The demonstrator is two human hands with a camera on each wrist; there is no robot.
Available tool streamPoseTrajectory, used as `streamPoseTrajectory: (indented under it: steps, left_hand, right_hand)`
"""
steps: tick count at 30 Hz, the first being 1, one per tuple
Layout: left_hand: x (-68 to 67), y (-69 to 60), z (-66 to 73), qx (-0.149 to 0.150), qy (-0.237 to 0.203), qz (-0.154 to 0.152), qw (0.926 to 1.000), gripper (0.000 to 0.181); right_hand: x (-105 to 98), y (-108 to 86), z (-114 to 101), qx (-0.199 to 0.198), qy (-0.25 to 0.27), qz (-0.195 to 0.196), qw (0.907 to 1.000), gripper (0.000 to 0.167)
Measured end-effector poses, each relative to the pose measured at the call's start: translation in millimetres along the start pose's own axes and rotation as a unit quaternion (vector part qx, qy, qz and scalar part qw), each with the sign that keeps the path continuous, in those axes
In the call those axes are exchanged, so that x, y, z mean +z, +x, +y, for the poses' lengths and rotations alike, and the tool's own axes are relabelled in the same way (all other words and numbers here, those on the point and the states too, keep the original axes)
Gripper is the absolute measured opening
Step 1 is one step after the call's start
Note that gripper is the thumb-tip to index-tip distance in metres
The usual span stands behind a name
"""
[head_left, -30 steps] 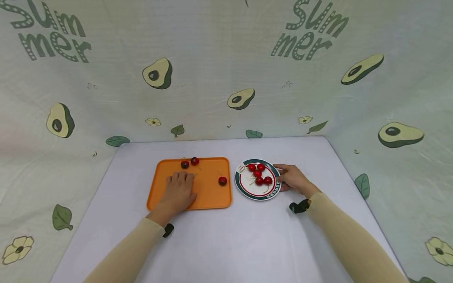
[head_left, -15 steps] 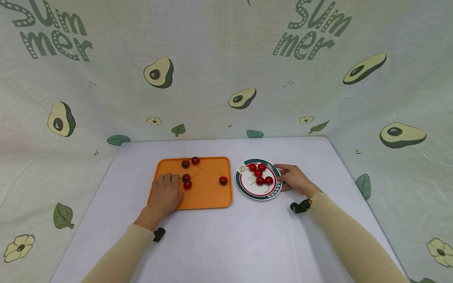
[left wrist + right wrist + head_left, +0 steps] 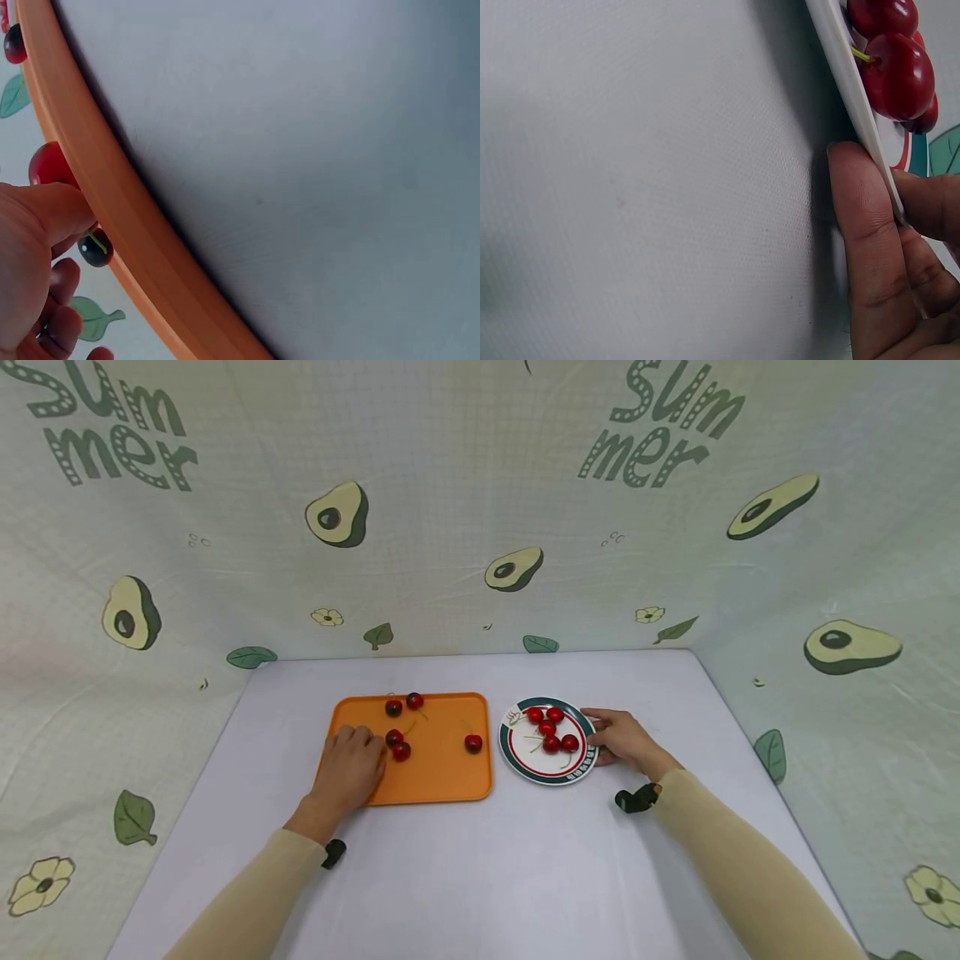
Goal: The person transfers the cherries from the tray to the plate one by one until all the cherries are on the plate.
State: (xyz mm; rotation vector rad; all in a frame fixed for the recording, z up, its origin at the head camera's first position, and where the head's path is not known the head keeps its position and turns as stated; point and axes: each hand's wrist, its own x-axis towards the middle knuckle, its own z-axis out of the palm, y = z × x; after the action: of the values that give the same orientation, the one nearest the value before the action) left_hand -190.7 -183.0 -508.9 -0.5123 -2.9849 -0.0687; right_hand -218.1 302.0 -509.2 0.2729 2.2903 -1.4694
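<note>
My left hand (image 3: 350, 767) is over the left part of an orange tray (image 3: 442, 785), its fingers loosely bent. In the left wrist view its thumb (image 3: 67, 210) lies close to a red cherry (image 3: 49, 162) and a dark cherry (image 3: 96, 249) with a stem; nothing shows in its grip. Two cherries (image 3: 401, 751) sit just right of its fingertips in the head view. My right hand (image 3: 624, 743) pinches the right rim of a white plate with a green band (image 3: 517, 768), a finger beneath and another on top. Several red cherries (image 3: 547, 728) lie on that plate.
Two darker cherries (image 3: 393, 708) lie near the tray's back edge, and another cherry (image 3: 472, 743) near its right side. A white table (image 3: 480, 877) bears tray and plate. Behind it hangs a cloth (image 3: 435, 527) printed with avocados.
My left hand has drawn back to the left, and two cherries now show beside its fingertips. The front one has since shifted slightly right. My right hand stays on the plate.
</note>
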Motion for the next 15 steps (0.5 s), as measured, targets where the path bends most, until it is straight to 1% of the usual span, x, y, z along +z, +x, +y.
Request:
streamPoseTrajectory:
  steps: [8, 15]
  left_hand:
    - [0.7, 2.8, -0.5, 0.014, 0.021, 0.003, 0.9997, 0.025]
    - [-0.5, 2.8, -3.1, 0.042, 0.021, 0.029, 0.9985, 0.02]
  right_hand:
    - [-1.4, 0.1, 1.0, -0.004, 0.006, -0.002, 1.0, 0.066]
    - [-1.0, -0.1, 1.8, -0.006, 0.001, 0.001, 1.0, 0.065]
